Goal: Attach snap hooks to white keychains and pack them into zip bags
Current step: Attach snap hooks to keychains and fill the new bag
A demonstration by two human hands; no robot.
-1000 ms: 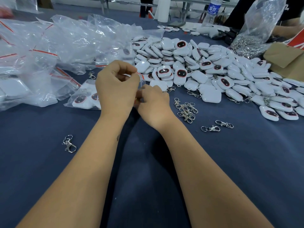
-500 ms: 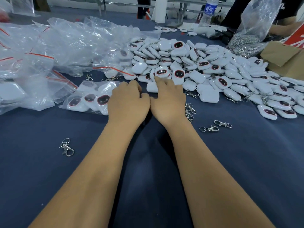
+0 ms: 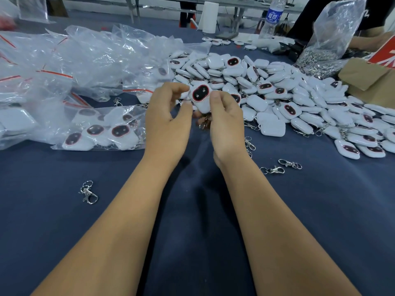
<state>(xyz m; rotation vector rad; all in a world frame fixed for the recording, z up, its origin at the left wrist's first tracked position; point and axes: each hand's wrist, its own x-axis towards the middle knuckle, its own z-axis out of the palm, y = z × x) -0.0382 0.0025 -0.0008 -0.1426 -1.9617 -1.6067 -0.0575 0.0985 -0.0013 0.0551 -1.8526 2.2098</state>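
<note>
- The right hand (image 3: 224, 127) holds a white keychain (image 3: 201, 98) upright above the tabletop (image 3: 192, 210), thumb on its right edge, fingers curled behind it; its dark, red-rimmed face is toward the camera.
- The left hand (image 3: 168, 122) is just beside the keychain's left edge with fingers (image 3: 179, 88) loosely curled and thumb raised; whether they touch the keychain cannot be told.
- Something small and blurred hangs under the keychain between the two hands; what it is cannot be made out.
- Beyond and to the right of the fingers lies the pile (image 3: 288, 97) of loose white keychains, some face up.
- Left of the left fingers lies a zip bag (image 3: 100, 129) holding keychains, and farther left a heap of clear bags (image 3: 64, 60) with red strips.
- Snap hooks: one (image 3: 88, 192) well to the left of the left forearm, two (image 3: 280, 166) right of the right wrist, a few more (image 3: 249, 144) just beside that wrist.
- Far right beyond the pile stand a bag of metal hooks (image 3: 324, 45), a cardboard box (image 3: 369, 80) and a water bottle (image 3: 272, 18).
</note>
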